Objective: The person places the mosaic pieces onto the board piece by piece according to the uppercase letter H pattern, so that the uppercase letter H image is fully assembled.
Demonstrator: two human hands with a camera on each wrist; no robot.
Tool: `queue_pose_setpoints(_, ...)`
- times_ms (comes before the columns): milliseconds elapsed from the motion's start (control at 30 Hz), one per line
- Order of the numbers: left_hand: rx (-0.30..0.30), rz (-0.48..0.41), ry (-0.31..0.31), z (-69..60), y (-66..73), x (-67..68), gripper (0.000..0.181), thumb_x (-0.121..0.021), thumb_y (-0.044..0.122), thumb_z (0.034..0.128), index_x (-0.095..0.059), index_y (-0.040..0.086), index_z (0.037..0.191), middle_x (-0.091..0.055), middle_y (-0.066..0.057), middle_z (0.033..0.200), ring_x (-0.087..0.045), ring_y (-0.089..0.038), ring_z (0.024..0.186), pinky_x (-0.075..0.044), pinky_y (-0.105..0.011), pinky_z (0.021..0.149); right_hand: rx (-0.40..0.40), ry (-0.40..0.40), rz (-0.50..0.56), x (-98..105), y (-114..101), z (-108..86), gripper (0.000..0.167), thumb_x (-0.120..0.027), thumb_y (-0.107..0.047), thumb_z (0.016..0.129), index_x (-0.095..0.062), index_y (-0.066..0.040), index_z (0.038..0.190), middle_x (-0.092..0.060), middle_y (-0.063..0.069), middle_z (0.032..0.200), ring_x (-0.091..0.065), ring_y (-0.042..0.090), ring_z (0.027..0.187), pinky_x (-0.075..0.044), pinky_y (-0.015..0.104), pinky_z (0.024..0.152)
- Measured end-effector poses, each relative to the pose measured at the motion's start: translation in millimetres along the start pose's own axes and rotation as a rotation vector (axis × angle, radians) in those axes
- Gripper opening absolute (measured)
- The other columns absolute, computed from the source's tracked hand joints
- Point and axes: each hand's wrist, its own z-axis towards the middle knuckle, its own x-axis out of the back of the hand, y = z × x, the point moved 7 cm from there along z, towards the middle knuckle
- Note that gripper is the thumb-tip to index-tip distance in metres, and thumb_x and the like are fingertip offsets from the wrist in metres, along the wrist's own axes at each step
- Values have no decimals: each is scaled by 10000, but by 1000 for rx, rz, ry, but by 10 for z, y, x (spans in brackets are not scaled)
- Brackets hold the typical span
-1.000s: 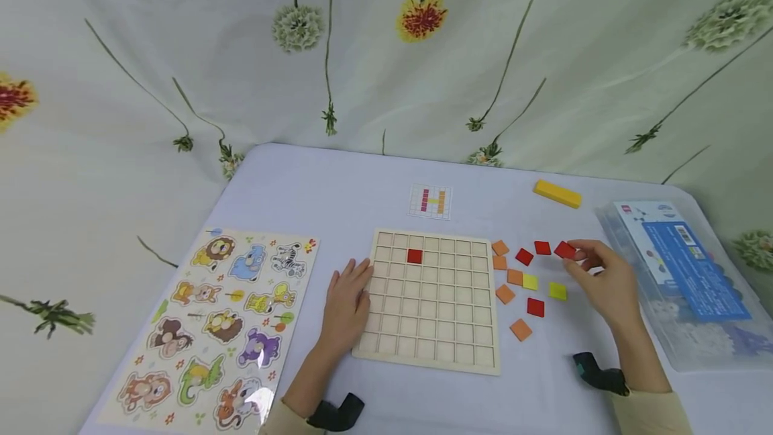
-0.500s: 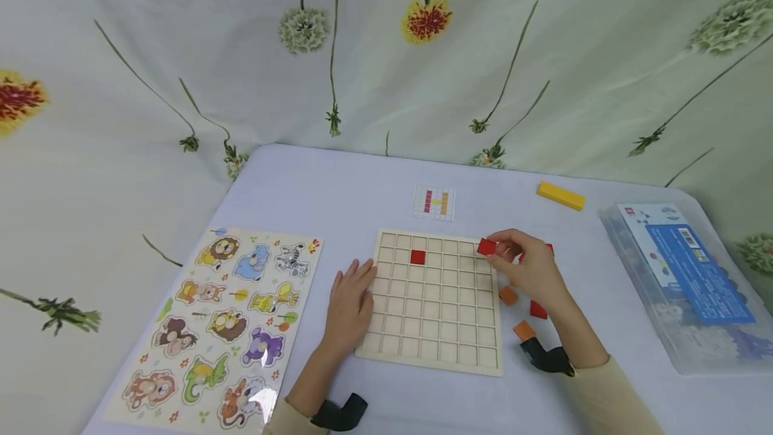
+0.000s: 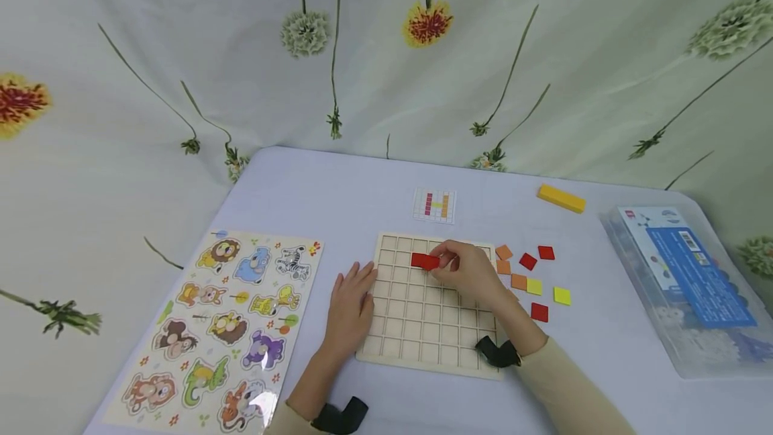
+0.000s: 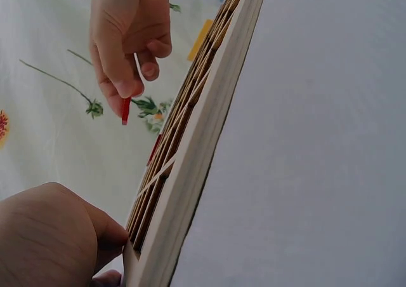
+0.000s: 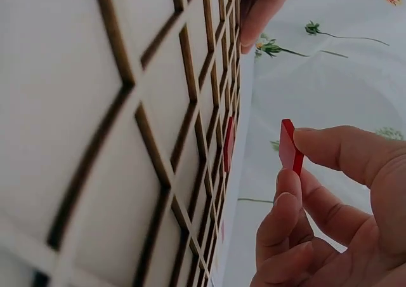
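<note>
Between thumb and fingertips, the right hand (image 3: 468, 272) pinches a red square tile (image 3: 430, 262) above the wooden grid board (image 3: 423, 314). Another red tile (image 3: 417, 259) lies in a cell near the board's top, just left of the held one. In the right wrist view the held tile (image 5: 290, 147) is tilted and clear of the board (image 5: 152, 128). The left hand (image 3: 349, 304) lies at the board's left edge with fingers extended; in the left wrist view its fingertips touch the board's rim (image 4: 184, 166).
Right of the board lie several orange tiles (image 3: 519, 281), yellow tiles (image 3: 561, 296) and red tiles (image 3: 540, 313). A pattern card (image 3: 435, 205) and a yellow bar (image 3: 561, 198) are behind. An animal puzzle sheet (image 3: 211, 327) lies left, a clear plastic box (image 3: 682, 287) far right.
The right hand has carried the red tile leftward from the loose tiles, over the board to beside the red tile there. The left hand has stayed at the board's edge.
</note>
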Motion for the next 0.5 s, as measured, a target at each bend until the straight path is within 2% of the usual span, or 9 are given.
queue_pose_setpoints(300,3,6,-3,1,-2,-6,440,-524,-10,907,-556,-17,1346,-497,-144,1468,-336,-378,1439,-151,-580,1183,-5,-128,-84,-217,-46,66,195,-750,-134,808,-692,-98,990,-583,-36,767,-511,101,656,-403,235,588)
queue_pose_setpoints(500,-1,15,-3,-3,14,3,440,-526,-10,904,-558,-20,1342,-502,-149,1463,-340,-382,1435,-154,-582,1180,2,-150,-96,-263,-41,98,183,-742,-119,803,-687,-100,976,-571,-41,752,-495,102,636,-387,230,587)
